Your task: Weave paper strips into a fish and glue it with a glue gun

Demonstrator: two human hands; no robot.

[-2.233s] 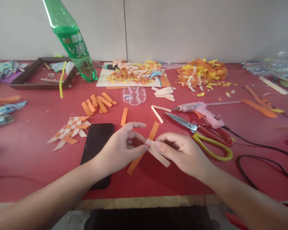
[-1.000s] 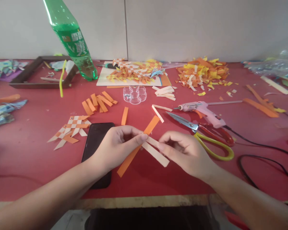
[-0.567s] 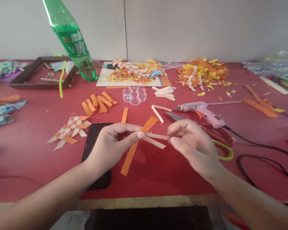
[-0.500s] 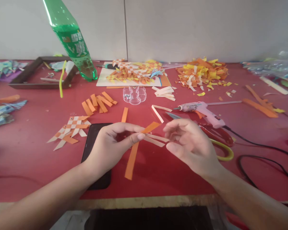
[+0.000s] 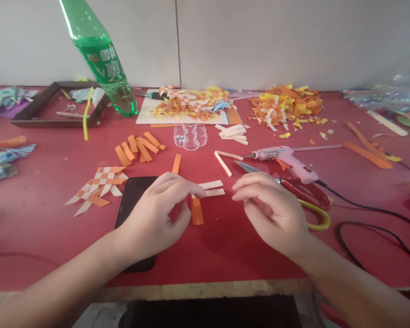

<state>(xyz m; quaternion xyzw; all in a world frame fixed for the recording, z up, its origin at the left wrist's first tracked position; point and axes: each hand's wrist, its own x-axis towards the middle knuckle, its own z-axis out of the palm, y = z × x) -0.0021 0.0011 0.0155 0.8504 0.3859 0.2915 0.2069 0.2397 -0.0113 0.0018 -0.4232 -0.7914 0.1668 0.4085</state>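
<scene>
My left hand (image 5: 166, 212) is over the table beside the phone, thumb and index finger parted. Its index fingertip lies over a piece of crossed paper strips: two cream strips (image 5: 214, 188) point right and an orange strip (image 5: 197, 212) points towards me. Whether the fingertip touches them I cannot tell, and the hand hides part of the piece. To the right, my right hand (image 5: 273, 207) hovers with loosely bent fingers and nothing in it. Scissors (image 5: 304, 191) with red and yellow handles lie partly behind it. A folded cream strip (image 5: 223, 163) rests beyond both hands.
A black phone (image 5: 131, 200) lies under my left wrist. Around it are a woven paper fish (image 5: 102, 182) and orange strips (image 5: 140, 148). A pink glue gun (image 5: 290, 160) with a cord lies right. At the back stand a green bottle (image 5: 105, 68) and paper scraps (image 5: 287, 107).
The crossed paper strips have left my left hand's pinch and now lie on the table. My left fingers have parted. My right hand has turned palm down nearby.
</scene>
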